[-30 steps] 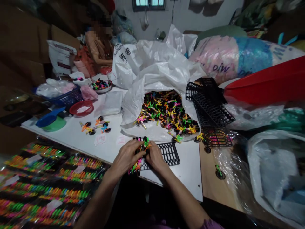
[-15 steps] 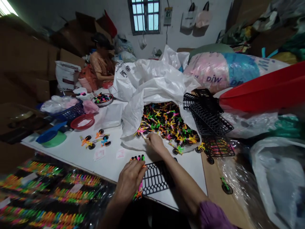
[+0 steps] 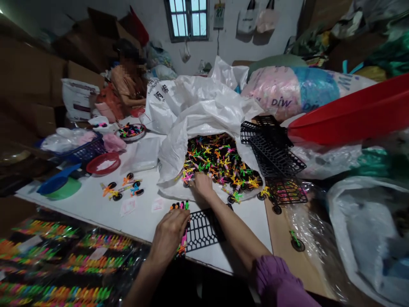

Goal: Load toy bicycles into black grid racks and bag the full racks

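Note:
My left hand (image 3: 170, 232) rests on the left end of a black plastic grid rack (image 3: 202, 229) on the white table (image 3: 96, 204), fingers curled over several small colourful toy bikes set in it. My right hand (image 3: 200, 185) reaches into the mouth of a big white sack (image 3: 204, 106), at the near edge of a heap of tiny multicoloured toy bikes (image 3: 220, 164). Its fingers are closed among the toys; what they pinch is too small to name.
Stacked black racks (image 3: 271, 147) stand right of the sack, one filled rack (image 3: 286, 192) below. Loose toy bikes (image 3: 121, 189), a red bowl (image 3: 102, 162), blue scoop (image 3: 56, 182) and blue basket (image 3: 84, 149) lie left. Packed racks in plastic (image 3: 64, 256) sit near left. A person (image 3: 126, 81) sits far back.
My right hand left the rack and reached forward into the sack's toy pile. My left hand stayed on the rack. The camera tilted up.

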The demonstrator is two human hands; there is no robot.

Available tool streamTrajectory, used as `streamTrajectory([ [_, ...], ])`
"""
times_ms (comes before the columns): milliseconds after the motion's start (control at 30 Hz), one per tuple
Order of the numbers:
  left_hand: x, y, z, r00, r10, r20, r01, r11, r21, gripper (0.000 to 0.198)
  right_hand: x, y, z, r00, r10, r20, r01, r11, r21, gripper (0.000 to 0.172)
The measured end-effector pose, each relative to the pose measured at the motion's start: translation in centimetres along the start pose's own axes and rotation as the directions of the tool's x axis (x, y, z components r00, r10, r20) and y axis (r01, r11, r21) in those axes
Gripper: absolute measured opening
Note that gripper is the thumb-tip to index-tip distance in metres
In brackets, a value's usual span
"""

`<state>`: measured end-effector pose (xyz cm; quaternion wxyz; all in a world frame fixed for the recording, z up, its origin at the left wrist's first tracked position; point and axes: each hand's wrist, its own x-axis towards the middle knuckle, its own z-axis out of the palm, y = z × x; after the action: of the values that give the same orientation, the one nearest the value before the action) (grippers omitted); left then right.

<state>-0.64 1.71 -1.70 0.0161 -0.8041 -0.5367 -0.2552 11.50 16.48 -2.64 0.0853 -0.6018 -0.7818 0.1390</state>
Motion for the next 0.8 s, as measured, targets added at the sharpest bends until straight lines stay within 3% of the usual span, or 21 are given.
streamTrajectory([
  [167,-0.4,0.5,-0.4,0.999,-0.022,0.027,0.021,1.000,0.005,0.018,-0.2,-1.4,0.4,0.999,-0.041,0.013,0.041,0.999,0.013,0.026],
  [267,-0.2,0.2,-0.3,1.000,-0.018,0.023,0.018,1.000,-0.005,0.018,-2.7,0.6,-0.1,1.000,-0.025,0.002,0.025,0.998,0.060,0.027],
  [400,0.4,-0.2,-0.2,0.999,-0.021,0.033,0.021,1.000,0.008,0.020,-7.1,3.2,-0.5,0.999,-0.036,0.022,0.028,0.954,0.299,0.021],
  [567,1.0,-0.3,-0.2,0.997,-0.045,0.063,0.043,0.999,0.032,0.021,-12.8,2.6,1.9,0.998,-0.061,0.016,0.039,0.800,0.599,0.014],
  [733,1.6,-0.1,-0.8,0.993,-0.070,0.091,0.065,0.996,0.060,0.021,-16.3,1.0,4.1,0.999,-0.045,-0.016,0.045,0.784,0.619,0.016],
  [800,1.5,0.4,-1.9,0.996,-0.082,0.029,0.080,0.995,0.060,0.022,-16.6,0.5,4.6,0.998,-0.052,-0.034,0.062,0.769,0.637,0.017],
])
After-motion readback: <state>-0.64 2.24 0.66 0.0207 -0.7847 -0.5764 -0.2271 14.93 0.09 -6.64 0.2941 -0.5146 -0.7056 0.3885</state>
